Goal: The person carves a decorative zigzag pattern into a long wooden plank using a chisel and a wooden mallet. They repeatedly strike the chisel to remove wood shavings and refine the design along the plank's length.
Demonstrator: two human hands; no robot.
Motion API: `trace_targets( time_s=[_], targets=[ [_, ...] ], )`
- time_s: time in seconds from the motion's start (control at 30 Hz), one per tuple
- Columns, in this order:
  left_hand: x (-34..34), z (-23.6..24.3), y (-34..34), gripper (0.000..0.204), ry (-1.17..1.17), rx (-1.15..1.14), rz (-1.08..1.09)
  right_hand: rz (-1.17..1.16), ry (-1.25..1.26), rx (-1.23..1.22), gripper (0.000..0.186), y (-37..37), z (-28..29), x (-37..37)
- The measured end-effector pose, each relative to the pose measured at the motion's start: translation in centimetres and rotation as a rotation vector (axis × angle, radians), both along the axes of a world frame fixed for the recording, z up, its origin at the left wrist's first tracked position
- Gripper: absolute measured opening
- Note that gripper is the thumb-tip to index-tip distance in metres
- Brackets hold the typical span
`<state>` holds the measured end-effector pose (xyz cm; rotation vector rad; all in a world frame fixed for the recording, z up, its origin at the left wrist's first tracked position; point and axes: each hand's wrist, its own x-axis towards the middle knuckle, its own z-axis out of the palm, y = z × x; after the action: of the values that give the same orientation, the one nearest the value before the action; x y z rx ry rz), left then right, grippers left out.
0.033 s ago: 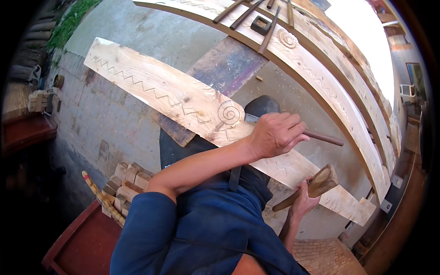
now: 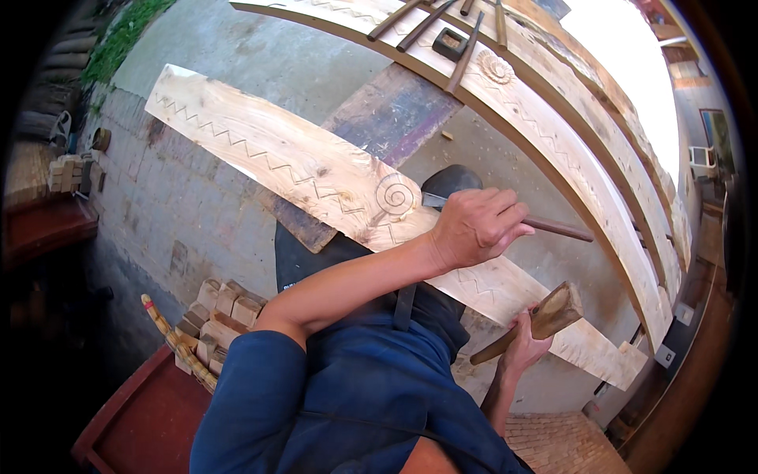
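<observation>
A long pale wooden board (image 2: 292, 134) lies slantwise before me, carved with a zigzag line and a spiral (image 2: 395, 194) at a bulge on its far edge. My left hand (image 2: 478, 229) is closed round a chisel (image 2: 562, 229); the flat metal blade points left, its tip at the spiral's right edge. Whether the tip touches the wood I cannot tell. Lower right, my right hand (image 2: 524, 345) grips a wooden mallet (image 2: 557, 310) with a blocky head, held over the board's right part and apart from the chisel.
Several chisels (image 2: 464, 55) and a small dark square box (image 2: 449, 44) rest on a curved carved beam (image 2: 545, 134) at the far right. A worn plank (image 2: 387, 110) runs under the board. Wooden blocks (image 2: 229, 304) are piled at left, near a red tray (image 2: 150, 411).
My left hand and the chisel have shifted very slightly, the handle end tipping a little toward the far side. The mallet and board look the same.
</observation>
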<state>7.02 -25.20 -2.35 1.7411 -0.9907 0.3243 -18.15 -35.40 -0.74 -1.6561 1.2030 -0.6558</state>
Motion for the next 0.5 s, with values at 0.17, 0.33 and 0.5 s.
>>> trace_targets(
  time_s=[0.17,0.33,0.5],
  targets=[
    [1.1,-0.4,-1.1,0.026,0.060,-0.053,0.144,0.039,0.046,0.054,0.025,-0.2,1.0,1.7],
    [1.1,-0.4,-1.0,0.026,0.063,-0.011,0.157,0.119,0.051,0.016,0.027,-2.0,1.2,2.6],
    [1.1,-0.5,-0.9,0.026,0.061,-0.010,0.170,0.142,0.053,0.031,0.025,-5.0,2.8,4.5]
  ],
)
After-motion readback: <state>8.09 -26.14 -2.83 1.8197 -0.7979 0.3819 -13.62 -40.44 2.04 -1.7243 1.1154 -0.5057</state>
